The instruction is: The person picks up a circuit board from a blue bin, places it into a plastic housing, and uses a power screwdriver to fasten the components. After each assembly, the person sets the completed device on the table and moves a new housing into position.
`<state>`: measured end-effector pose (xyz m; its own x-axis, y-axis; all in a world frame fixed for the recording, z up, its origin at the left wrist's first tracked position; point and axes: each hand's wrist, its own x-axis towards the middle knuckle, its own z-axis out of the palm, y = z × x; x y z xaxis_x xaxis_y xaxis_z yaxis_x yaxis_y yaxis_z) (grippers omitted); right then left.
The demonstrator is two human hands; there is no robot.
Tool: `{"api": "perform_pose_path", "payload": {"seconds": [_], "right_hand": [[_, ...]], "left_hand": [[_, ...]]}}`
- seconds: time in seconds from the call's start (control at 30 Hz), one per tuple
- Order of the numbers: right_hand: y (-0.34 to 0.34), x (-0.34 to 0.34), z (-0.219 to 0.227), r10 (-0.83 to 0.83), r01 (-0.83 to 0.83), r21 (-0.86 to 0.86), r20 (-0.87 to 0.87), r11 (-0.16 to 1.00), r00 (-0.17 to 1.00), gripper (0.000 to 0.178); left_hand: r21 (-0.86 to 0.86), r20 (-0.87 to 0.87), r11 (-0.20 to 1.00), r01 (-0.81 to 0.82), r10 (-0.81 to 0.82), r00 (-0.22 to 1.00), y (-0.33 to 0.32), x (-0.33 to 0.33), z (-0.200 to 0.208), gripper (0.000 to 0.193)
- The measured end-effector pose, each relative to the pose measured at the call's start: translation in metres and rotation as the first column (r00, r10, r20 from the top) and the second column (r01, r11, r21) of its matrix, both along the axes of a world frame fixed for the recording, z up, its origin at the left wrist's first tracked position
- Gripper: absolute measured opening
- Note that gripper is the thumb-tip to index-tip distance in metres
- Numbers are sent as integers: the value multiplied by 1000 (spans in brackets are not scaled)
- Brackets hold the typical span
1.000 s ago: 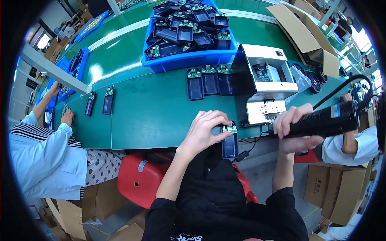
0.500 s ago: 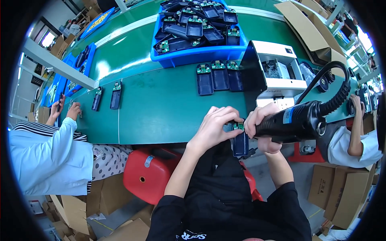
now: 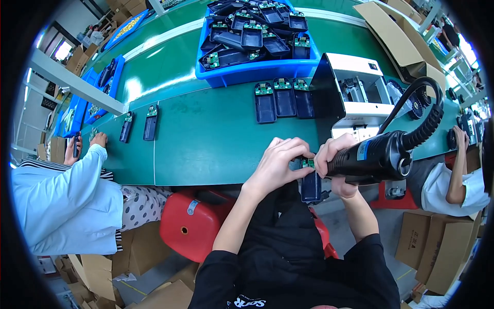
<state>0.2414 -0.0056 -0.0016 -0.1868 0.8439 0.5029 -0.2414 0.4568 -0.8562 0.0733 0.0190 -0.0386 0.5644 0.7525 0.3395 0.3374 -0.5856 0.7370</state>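
At the table's front edge, my left hand (image 3: 278,167) pinches the upper end of a dark plastic housing (image 3: 311,189) with thumb and fingers. A small green circuit board (image 3: 307,163) shows at that end, partly behind my fingers. My right hand (image 3: 332,157) is wrapped round a thick black electric screwdriver (image 3: 378,158), lying nearly level with its corrugated cable rising at the right. Its tip, close to the board, is hidden by my right fingers. Beyond my hands stand three similar housings (image 3: 284,101) side by side, boards at their far ends.
A blue bin (image 3: 257,75) heaped with housings stands at the back. Right of the three housings is a white and black screw feeder (image 3: 360,110). Two more housings (image 3: 150,125) lie left. A co-worker (image 3: 67,193) sits left, another (image 3: 450,180) right. A red stool (image 3: 190,229) stands beside me.
Both my hands keep their grips on the housing and screwdriver, nearly unmoved. The view shifts slightly. Inside the screw feeder, the mechanism has changed position. The left co-worker's hand has moved a little.
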Motion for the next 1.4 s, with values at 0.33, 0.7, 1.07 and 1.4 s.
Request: {"api": "perform_pose_path", "payload": {"seconds": [0.33, 0.7, 1.07, 1.4], "right_hand": [[2, -3, -4, 14, -16, -32, -41, 999, 999, 74], [-4, -4, -11, 14, -15, -24, -39, 1000, 999, 70], [-6, -2, -12, 7, -7, 28, -1, 1000, 1000, 72], [-15, -1, -9, 71, -82, -47, -210, 995, 975, 65]], "left_hand": [[-66, 26, 998, 20, -18, 1000, 0, 1, -1, 29], [-89, 26, 993, 84, -82, 996, 3, 1, 4, 28], [-77, -4, 993, 93, -94, 996, 1, 1, 5, 27], [-147, -5, 985, 93, -94, 996, -5, -13, 8, 28]]}}
